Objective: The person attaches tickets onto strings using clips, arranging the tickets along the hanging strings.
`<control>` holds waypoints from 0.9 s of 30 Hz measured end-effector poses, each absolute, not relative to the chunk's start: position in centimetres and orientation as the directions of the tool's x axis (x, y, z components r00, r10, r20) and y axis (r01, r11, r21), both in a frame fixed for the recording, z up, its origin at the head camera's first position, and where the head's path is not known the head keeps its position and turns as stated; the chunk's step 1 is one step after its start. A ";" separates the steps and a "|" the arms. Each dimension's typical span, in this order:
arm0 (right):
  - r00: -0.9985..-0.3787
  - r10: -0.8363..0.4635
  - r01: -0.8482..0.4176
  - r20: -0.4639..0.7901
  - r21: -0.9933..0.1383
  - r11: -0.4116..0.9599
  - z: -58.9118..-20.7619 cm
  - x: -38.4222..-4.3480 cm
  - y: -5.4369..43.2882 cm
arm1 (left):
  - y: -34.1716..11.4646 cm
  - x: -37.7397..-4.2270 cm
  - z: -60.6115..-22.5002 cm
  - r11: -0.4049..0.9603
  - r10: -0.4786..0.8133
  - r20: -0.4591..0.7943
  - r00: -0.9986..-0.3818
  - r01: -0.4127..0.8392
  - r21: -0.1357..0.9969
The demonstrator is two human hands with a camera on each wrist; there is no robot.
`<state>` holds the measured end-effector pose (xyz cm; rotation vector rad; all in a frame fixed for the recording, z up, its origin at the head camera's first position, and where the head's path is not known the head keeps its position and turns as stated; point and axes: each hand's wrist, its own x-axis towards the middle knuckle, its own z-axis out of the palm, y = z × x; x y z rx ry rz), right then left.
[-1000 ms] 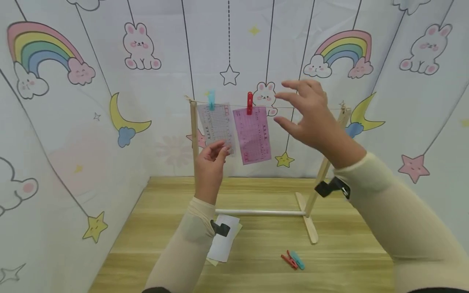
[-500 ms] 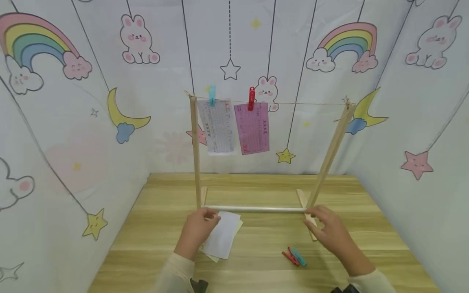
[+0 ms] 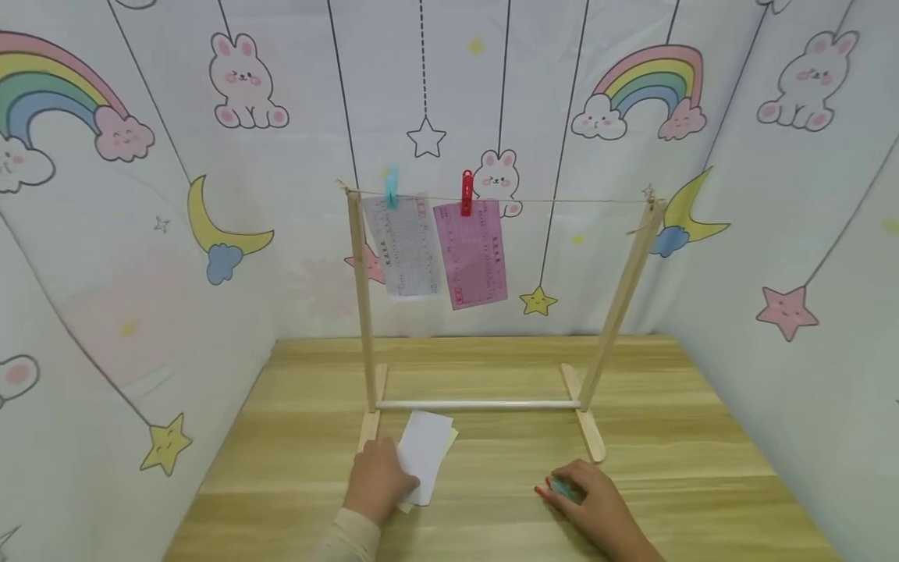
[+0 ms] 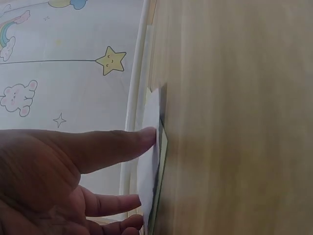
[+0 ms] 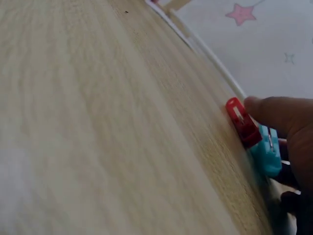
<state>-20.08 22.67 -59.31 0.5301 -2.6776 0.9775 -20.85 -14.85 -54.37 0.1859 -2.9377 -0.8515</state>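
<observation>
A white paper slip lies atop a yellowish one on the table. My left hand rests at its near left edge; in the left wrist view the thumb touches the white face and the other fingers reach the edge. My right hand has thumb and fingers around a red clothespin and a light-blue clothespin, which lie side by side on the table. On the string hang a white printed slip under a light-blue clothespin and a pink printed slip under a red clothespin.
The string runs between two wooden posts of a stand. A white crossbar joins the posts low down, behind the paper slips. Cartoon-printed sheets enclose the wooden table at the back and sides.
Both hands have come down from the hung slips to the table. The left reached the white slip, the right the two loose clothespins. The hung slips stay on the string.
</observation>
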 end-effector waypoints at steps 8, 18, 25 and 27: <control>-0.897 -0.234 -0.429 0.376 -0.605 0.671 -59.4 -19.8 22.7 | -15.2 -20.6 -54.8 0.842 -0.108 0.055 -0.993 -0.062 0.536; -0.934 -0.163 -0.342 0.319 -0.662 0.667 -59.4 -20.4 22.8 | -15.2 -21.5 -54.6 0.812 -0.134 0.139 -0.981 -0.029 0.583; -0.929 -0.150 -0.350 0.339 -0.669 0.656 -59.4 -20.4 22.8 | -14.1 -21.5 -55.1 0.836 -0.128 0.046 -0.991 -0.083 0.542; -0.930 -0.147 -0.349 0.338 -0.676 0.649 -59.5 -20.4 22.7 | -13.9 -21.5 -55.1 0.853 -0.117 0.041 -0.992 -0.080 0.516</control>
